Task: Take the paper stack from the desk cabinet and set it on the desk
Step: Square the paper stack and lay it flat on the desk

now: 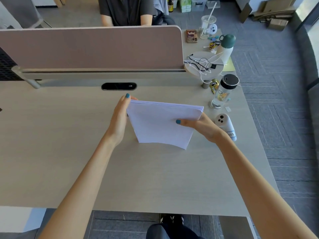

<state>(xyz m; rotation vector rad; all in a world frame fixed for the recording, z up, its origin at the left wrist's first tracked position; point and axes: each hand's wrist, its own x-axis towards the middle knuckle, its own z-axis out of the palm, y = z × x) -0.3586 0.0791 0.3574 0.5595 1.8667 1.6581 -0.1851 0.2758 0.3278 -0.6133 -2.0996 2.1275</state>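
A white paper stack (160, 123) is held upright on its lower edge over the middle of the light wooden desk (69, 152), its face tilted toward me and its bottom corner touching or just above the surface. My left hand (120, 116) grips its left edge, fingers wrapped behind. On the right edge, my right hand (200, 125) has its thumb on the front sheet and its fingers underneath. The desk cabinet is not in view.
A pink partition (89, 47) runs along the desk's far side, with a person seated behind it. At the right stand a clear bottle (222, 92), a white handheld device (226, 125), a round stand with cables (203, 66) and a green-capped flask (226, 47).
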